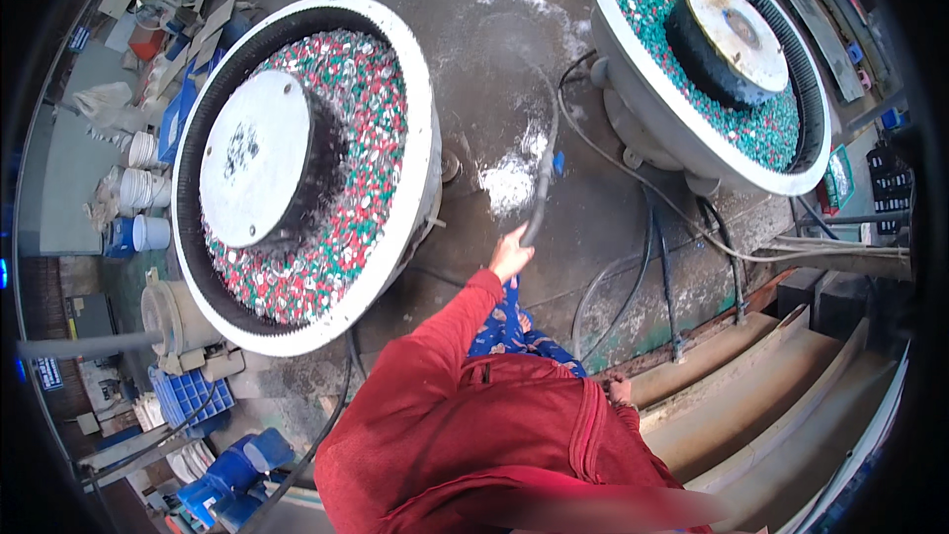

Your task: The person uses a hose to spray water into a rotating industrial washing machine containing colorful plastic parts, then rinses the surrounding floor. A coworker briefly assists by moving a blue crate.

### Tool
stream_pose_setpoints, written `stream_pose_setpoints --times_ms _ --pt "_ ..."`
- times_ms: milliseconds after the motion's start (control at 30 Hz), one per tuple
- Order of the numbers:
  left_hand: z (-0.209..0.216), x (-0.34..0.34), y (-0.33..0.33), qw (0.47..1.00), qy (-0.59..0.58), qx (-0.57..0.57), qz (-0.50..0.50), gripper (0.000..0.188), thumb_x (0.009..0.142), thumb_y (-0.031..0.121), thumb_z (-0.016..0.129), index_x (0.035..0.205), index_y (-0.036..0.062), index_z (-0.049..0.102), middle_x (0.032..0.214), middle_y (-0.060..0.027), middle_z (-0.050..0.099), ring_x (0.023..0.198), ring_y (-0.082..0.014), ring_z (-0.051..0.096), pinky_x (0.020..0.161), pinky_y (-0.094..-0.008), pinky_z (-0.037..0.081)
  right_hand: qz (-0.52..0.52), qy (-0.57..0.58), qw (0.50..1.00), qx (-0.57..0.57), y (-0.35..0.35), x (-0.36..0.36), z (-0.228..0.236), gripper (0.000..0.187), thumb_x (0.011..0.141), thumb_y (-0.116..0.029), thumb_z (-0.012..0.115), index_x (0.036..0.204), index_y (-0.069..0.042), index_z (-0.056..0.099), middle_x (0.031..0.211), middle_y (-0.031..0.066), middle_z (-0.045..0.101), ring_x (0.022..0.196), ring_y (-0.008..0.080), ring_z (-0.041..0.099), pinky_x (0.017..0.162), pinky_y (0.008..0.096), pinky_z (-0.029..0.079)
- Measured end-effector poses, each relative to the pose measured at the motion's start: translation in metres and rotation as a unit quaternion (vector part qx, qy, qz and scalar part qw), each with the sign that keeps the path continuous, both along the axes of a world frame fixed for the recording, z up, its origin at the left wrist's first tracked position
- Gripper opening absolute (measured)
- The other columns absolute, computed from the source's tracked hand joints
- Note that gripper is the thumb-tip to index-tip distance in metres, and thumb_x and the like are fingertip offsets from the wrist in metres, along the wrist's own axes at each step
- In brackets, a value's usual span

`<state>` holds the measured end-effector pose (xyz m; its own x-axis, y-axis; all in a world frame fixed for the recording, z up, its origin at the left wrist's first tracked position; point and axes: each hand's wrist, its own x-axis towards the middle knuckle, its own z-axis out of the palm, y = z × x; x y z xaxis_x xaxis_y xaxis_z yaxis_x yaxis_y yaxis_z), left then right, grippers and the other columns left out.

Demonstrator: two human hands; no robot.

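Note:
My left hand (511, 253) reaches forward with its fingers closed round a grey hose (543, 183). The hose runs away from the fist over the wet floor, and its far part is blurred. White foam (509, 185) lies on the floor just left of it. My right hand (620, 392) is low at my right side, close to the curved troughs; its fingers are too small and dark to make out. To the left stands a large round white-rimmed tub (420, 89), filled with red, green and white pieces (381, 153) around a raised centre hub (255, 160).
A second round tub (682, 163) with green pieces stands far right. Another hose (682, 213) and dark cables cross the floor on the right. Curved metal troughs (751, 386) lie at the near right. Buckets (143, 188), a blue crate (193, 394) and blue drums (232, 470) line the left.

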<state>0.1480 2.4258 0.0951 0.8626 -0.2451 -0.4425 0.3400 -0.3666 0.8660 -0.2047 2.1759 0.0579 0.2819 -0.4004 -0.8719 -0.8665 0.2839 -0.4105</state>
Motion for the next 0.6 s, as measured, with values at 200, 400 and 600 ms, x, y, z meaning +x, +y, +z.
stream_pose_setpoints --times_ms 200,400,600 --pt "-0.005 0.035 -0.023 0.995 -0.006 0.103 -0.01 0.06 0.071 0.024 0.059 0.129 0.0232 0.043 0.099 -0.0191 0.061 0.088 -0.033 0.06 0.077 -0.0372 0.046 0.094 0.043 0.994 0.033 -0.004 0.083 -0.015 0.027 0.079 0.003 0.04 0.102 -0.002 0.055 0.072 0.0148 0.063 0.055 0.0234 0.062 0.046 0.0329 0.05" --pt "0.015 0.112 -0.048 0.985 -0.106 0.009 0.135 0.054 0.071 0.008 0.06 0.123 0.007 0.048 0.1 -0.0207 0.061 0.091 -0.0317 0.06 0.077 -0.0358 0.046 0.089 -0.123 0.988 0.026 -0.016 0.192 -0.008 0.025 0.087 -0.005 0.042 0.108 -0.003 0.053 0.079 0.0107 0.062 0.064 0.0192 0.061 0.054 0.0305 0.05" --pt "0.02 0.157 -0.053 0.971 -0.118 -0.014 0.207 0.053 0.071 0.008 0.061 0.122 0.0038 0.049 0.089 -0.0165 0.063 0.077 -0.0231 0.061 0.071 -0.0317 0.047 0.182 -0.112 0.976 0.043 -0.034 0.236 0.006 0.028 0.084 -0.003 0.04 0.109 -0.001 0.052 0.082 0.012 0.063 0.064 0.0191 0.062 0.057 0.0292 0.051"
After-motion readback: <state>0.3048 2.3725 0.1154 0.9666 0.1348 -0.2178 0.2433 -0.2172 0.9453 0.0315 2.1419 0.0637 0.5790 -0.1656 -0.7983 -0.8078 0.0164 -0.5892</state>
